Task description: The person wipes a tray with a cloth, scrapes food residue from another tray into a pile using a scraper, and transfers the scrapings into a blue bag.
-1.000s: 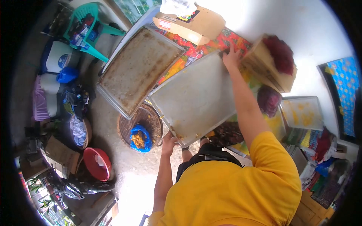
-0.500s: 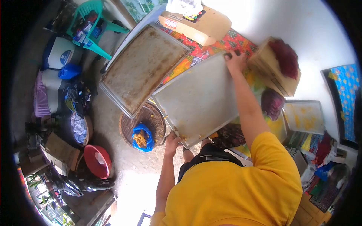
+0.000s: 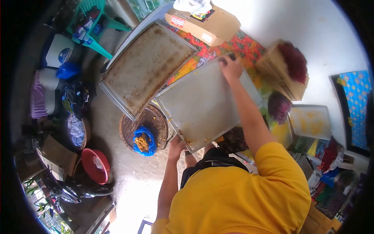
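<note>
A grey metal baking tray (image 3: 202,105) lies tilted across the patterned table in front of me, with yellowish crumbs along its near edge. My left hand (image 3: 177,148) is closed on its near-left corner. Over the tray's far part reaches my right hand (image 3: 231,70), fingers curled around a small dark thing that I cannot make out. Left of this tray is a stack of baking trays (image 3: 150,62), the top one stained brown. Below them, a blue plastic bag (image 3: 151,147) with orange-yellow crumbly stuff sits on a round woven stool (image 3: 126,130).
At the table's back stands a cardboard box (image 3: 220,25); another box (image 3: 280,74) with dark red bundles is at the right. A crumb-marked tray (image 3: 310,121) lies beyond. A red basin (image 3: 95,165) and a green chair (image 3: 93,29) are on the left.
My right hand has moved left across the far part of the tray. My left hand stays at the near corner, and the whole view has shifted slightly.
</note>
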`<action>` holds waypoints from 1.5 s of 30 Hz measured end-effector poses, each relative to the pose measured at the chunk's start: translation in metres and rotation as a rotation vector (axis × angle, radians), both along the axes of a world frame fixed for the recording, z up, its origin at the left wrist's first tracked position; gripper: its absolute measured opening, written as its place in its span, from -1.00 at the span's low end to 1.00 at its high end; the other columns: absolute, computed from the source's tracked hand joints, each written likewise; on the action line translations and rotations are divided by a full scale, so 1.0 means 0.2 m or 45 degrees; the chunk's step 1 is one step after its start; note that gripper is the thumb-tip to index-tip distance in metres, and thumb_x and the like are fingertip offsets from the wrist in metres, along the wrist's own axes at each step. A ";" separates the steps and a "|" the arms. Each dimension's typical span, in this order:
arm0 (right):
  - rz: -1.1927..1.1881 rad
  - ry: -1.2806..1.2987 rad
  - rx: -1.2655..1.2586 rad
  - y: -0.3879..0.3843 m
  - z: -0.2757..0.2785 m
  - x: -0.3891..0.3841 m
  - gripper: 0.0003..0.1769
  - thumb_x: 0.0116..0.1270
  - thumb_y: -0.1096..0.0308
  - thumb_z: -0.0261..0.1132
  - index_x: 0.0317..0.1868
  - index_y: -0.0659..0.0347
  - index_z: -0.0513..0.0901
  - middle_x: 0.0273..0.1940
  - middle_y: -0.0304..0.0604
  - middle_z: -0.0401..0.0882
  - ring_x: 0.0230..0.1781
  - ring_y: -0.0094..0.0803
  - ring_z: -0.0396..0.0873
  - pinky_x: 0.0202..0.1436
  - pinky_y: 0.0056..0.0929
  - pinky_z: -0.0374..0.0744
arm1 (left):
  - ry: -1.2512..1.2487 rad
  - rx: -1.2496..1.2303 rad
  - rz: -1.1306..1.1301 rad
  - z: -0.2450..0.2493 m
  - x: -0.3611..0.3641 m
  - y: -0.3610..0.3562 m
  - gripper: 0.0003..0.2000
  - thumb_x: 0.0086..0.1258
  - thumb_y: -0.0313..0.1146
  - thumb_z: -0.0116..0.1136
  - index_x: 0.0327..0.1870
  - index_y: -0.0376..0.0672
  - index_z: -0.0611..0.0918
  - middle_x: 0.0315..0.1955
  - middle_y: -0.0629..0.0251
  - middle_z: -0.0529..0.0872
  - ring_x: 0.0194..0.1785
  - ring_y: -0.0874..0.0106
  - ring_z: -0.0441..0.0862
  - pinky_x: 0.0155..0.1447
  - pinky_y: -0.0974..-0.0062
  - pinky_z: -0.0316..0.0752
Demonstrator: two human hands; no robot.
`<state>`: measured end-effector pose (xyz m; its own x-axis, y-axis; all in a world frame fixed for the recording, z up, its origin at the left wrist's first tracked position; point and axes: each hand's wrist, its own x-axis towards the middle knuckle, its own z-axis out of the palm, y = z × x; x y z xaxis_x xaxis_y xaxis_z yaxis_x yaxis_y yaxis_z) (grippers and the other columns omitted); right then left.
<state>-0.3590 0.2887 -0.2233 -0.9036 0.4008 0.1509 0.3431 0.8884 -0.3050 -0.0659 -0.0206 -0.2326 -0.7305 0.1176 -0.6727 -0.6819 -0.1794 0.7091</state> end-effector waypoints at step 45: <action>0.559 0.119 0.060 -0.36 -0.01 0.12 -0.62 0.06 0.00 0.44 -0.05 -0.42 0.65 -0.10 -0.14 0.40 0.01 -0.14 0.39 0.02 -0.17 0.40 | 0.182 -0.236 -0.094 -0.05 0.06 0.02 -0.01 0.07 -0.65 -0.02 0.50 -0.05 -0.33 -0.05 0.02 0.62 -0.23 0.36 0.66 -0.37 0.52 0.64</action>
<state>-0.3356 0.2175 -0.2254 -0.9681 -0.0269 0.2489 -0.0966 0.9574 -0.2722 -0.0548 -0.0167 -0.2416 -0.8140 0.0586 -0.5779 -0.5785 0.0091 0.8157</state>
